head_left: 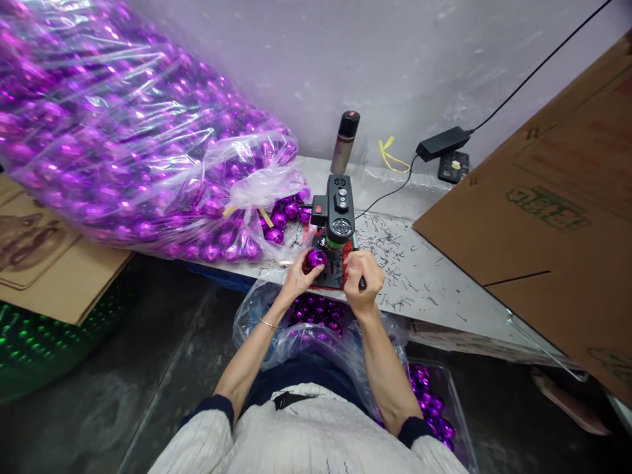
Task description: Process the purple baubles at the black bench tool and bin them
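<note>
Between the thumb and fingers of my left hand (297, 276) is a shiny purple bauble (316, 258), held at the base of a small black bench machine (340, 209). My right hand (364, 280) is wrapped round a black lever handle (362, 284) on the machine's right side. The machine has round vents on top and a red switch (318, 209) on its left. Loose purple baubles (276, 227) lie just left of it. Below my hands, an open clear plastic bag (251, 316) holds more purple baubles.
A huge clear bag of purple baubles (123, 131) fills the left side. Small black bits (395, 263) litter the white table (439, 289). Behind stand a spray can (344, 145) and a power adapter (443, 143). A cardboard box (553, 197) blocks the right; a bauble tray (457, 395) sits below.
</note>
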A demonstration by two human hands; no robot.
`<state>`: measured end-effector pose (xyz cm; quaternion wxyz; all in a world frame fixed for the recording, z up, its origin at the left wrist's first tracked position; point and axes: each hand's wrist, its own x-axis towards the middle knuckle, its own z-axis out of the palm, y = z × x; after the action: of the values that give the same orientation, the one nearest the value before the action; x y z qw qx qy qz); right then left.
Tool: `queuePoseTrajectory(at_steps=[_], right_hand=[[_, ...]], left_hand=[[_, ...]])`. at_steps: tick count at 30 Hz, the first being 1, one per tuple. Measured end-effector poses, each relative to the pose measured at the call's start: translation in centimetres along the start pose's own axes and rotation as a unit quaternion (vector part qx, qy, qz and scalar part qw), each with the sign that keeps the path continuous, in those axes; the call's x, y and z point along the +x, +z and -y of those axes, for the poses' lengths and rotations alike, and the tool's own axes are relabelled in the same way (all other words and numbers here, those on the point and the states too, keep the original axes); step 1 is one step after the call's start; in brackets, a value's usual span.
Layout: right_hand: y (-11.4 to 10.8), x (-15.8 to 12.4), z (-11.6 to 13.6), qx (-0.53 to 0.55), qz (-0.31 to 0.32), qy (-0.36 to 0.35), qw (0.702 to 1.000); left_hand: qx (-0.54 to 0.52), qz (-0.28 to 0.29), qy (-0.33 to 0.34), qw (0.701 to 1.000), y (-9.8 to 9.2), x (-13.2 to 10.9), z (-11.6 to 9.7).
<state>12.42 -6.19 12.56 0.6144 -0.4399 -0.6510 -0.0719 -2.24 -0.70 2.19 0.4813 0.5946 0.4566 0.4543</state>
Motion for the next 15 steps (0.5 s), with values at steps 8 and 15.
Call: queuePoseTrajectory(at_steps=[8, 15], right_hand=[[0.1, -0.2, -0.2, 0.003, -0.001, -0.003, 1.000], [0.1, 0.4, 0.1, 0.000, -0.012, 0.011, 1.000]], left_hand=[[-0.166, -0.023, -0.116, 0.979, -0.9, -0.5, 0.2], [-0.193, -0.043, -0.182, 0.963, -1.5, -1.0, 0.4]])
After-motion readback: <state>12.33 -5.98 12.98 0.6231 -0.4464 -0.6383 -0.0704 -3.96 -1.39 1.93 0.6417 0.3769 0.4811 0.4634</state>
